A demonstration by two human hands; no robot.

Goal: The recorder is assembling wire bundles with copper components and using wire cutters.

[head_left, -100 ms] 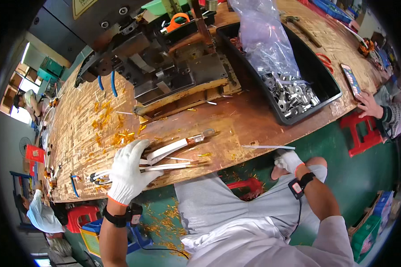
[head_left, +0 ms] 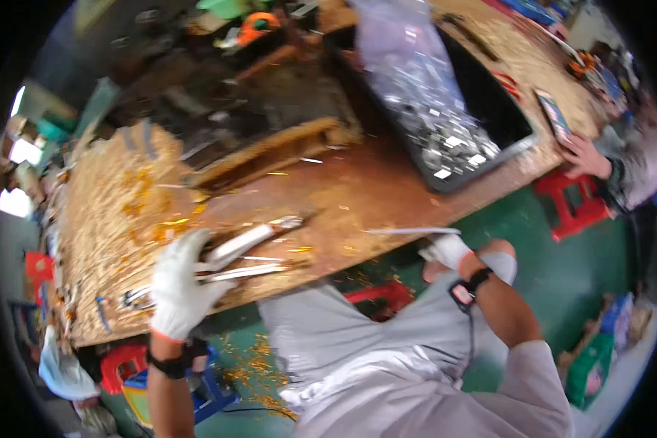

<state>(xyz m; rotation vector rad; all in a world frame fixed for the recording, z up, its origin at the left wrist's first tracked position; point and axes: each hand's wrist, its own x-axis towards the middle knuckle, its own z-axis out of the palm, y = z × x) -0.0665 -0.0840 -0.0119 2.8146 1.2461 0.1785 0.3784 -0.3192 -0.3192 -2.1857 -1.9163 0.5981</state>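
Note:
My left hand [head_left: 184, 288], in a white knitted glove, is closed over a bundle of white cables [head_left: 230, 274] lying near the table's front edge. Thumb and fingers lie on either side of the bundle. One thicker cable end [head_left: 288, 223] carries a shiny metal terminal, while thinner ends beside it show bare copper. My right hand [head_left: 449, 252], gloved too, is beside the front edge, over my knee. Its fingers look curled, and whatever they may hold is hidden. A thin white strip [head_left: 405, 231] lies just above it, jutting past the table edge.
A dark press [head_left: 248, 120] stands at the back left of the worktable [head_left: 328, 197]. Right of it sits a black bin [head_left: 518, 135] with metal terminals and a plastic bag. Another person's hand [head_left: 588, 157] touches a phone [head_left: 553, 115]. Yellow scraps [head_left: 171, 226] litter the wood.
The whole view has shifted, so the scene sits further left and looks blurred. Both hands keep about the same places relative to the table, cables and strip.

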